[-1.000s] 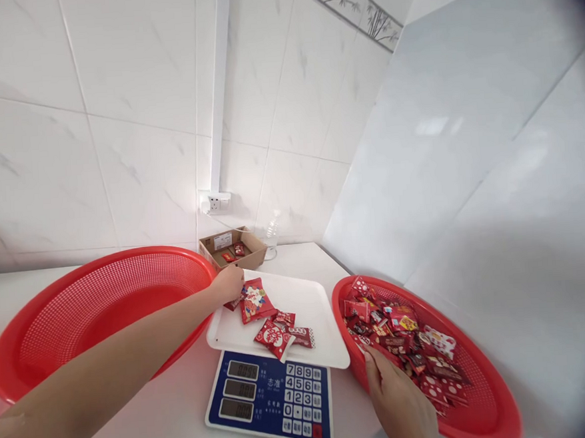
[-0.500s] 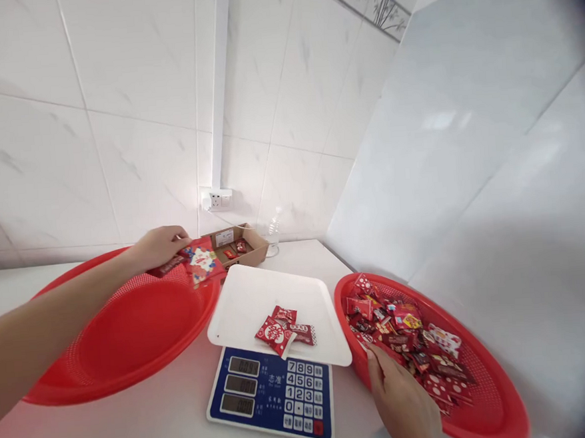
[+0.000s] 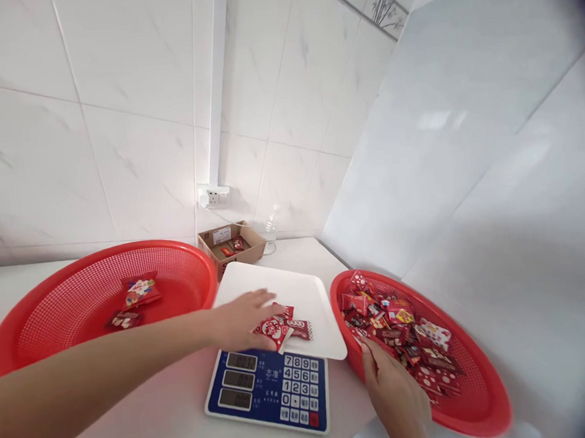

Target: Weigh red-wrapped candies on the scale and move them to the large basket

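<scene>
Under the left hand [image 3: 244, 321], its fingers and thumb spread apart, three red packets [image 3: 300, 330] lie bunched on one white tray [image 3: 300, 288], the thumb at the nearest. One scale [image 3: 267, 394] shows just to the near side of that hand. To its left, one red basket [image 3: 169, 244] holds two more packets [image 3: 141, 291]; beyond it stand one carton [image 3: 249, 255] with two small packets [image 3: 238, 243] inside and one bottle [image 3: 271, 225]. The right hand [image 3: 397, 388] rests at the near rim of a second basket [image 3: 487, 397], by a heap of packets [image 3: 393, 335] too jumbled to count; its fingertips are mostly hidden, so I cannot tell if they clamp anything.
</scene>
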`<state>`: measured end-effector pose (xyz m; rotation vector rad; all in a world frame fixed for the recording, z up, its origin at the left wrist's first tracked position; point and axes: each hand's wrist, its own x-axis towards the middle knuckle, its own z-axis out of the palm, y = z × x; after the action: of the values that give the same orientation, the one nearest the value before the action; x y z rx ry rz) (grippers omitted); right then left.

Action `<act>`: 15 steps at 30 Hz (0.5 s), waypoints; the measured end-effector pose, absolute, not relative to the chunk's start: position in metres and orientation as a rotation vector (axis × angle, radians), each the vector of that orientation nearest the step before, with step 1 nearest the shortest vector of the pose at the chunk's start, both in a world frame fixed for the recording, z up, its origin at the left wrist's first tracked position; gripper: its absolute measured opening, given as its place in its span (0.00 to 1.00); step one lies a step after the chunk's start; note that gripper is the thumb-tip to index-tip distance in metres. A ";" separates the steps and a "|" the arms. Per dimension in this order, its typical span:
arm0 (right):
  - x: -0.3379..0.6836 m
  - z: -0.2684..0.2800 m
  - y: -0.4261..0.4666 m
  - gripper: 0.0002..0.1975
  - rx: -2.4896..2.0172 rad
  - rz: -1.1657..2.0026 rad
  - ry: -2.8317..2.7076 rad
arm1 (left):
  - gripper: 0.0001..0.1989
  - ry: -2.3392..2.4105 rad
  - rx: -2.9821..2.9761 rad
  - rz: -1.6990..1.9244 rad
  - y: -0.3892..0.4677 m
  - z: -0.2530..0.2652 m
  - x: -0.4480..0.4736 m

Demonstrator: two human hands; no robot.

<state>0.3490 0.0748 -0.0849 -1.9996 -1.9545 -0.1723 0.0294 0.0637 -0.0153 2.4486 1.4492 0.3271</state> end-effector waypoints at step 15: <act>0.349 -0.086 0.074 0.26 -1.973 -0.235 -1.976 | 0.15 1.477 2.707 0.179 0.109 -0.040 0.100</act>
<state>0.3492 0.0741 -0.0860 -1.9729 -1.9757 -0.2354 0.1001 0.1092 -0.0405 2.7068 1.4768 0.1793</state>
